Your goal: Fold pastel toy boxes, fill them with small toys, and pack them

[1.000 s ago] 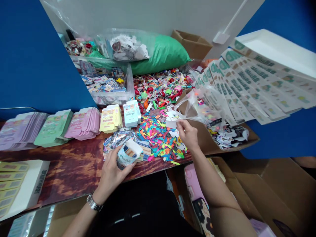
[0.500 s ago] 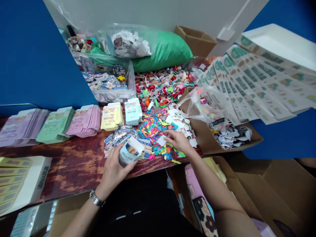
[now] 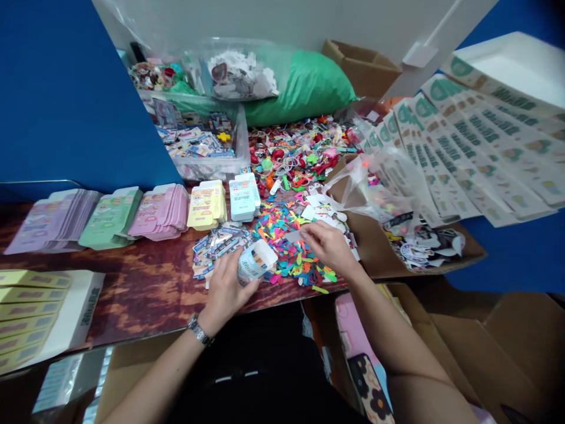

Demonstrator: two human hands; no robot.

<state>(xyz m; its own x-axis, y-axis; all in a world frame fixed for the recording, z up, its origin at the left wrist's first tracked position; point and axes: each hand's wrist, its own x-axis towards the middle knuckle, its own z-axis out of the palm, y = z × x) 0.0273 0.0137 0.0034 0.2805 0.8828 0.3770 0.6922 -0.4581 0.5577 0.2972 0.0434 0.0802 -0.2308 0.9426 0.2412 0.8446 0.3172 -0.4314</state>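
Marbled table (image 3: 145,288); clear tub (image 3: 209,169): cards (image 3: 194,145); left hand (image 3: 228,288) gripping opened blue box (image 3: 251,266); right hand (image 3: 329,247) pinching pale slip (image 3: 292,237)

A small, light-blue printed box (image 3: 251,268) is held tilted, its top open; beyond it to the right, a whitish card (image 3: 292,237) is held.

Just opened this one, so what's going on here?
A person is working at a cluttered table. The left hand holds a small light-blue box, open at the top, beside a pile of printed cards. The right hand holds a white slip above a heap of small colourful pieces. Stacks of pastel cartons stand along the table's back left.
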